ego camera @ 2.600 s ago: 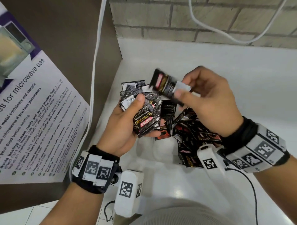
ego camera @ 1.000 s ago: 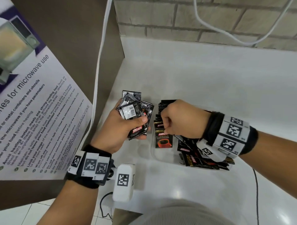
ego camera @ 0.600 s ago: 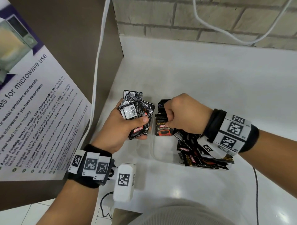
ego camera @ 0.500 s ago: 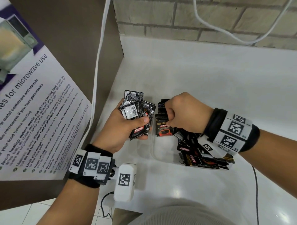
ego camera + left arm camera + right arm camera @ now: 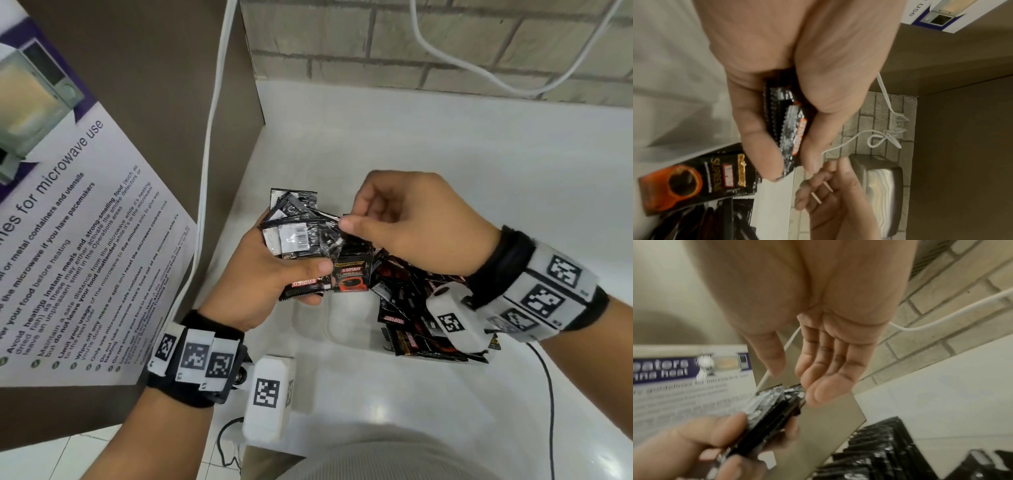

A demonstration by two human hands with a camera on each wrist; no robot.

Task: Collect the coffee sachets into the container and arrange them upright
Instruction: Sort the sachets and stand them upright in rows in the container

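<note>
Two hands work close together over the white counter (image 5: 445,144), and both are yours. Your left hand (image 5: 263,284) grips a thick stack of coffee sachets (image 5: 301,236), thumb pressed across the front and fingers curled behind; the top sachet shows its silver back with a barcode. Your right hand (image 5: 411,222) is at the stack's upper right edge with fingers loosely bent and the thumb stretched toward the sachets; the right wrist view shows its palm bare and the fingertips (image 5: 824,394) just at the corner of the stack, holding nothing. Just right of the left hand sits the clear container (image 5: 315,325), with one sachet standing upright (image 5: 352,277) at its near-left end, its coffee-cup print facing you, and more sachets (image 5: 411,329) lying jumbled and tilted further right, partly under your right wrist. Whether all of those lie inside the container, you cannot tell from these views. A microwave-use poster (image 5: 68,240) hangs at left, and white cables (image 5: 209,154) run along the brick wall (image 5: 342,41).
</note>
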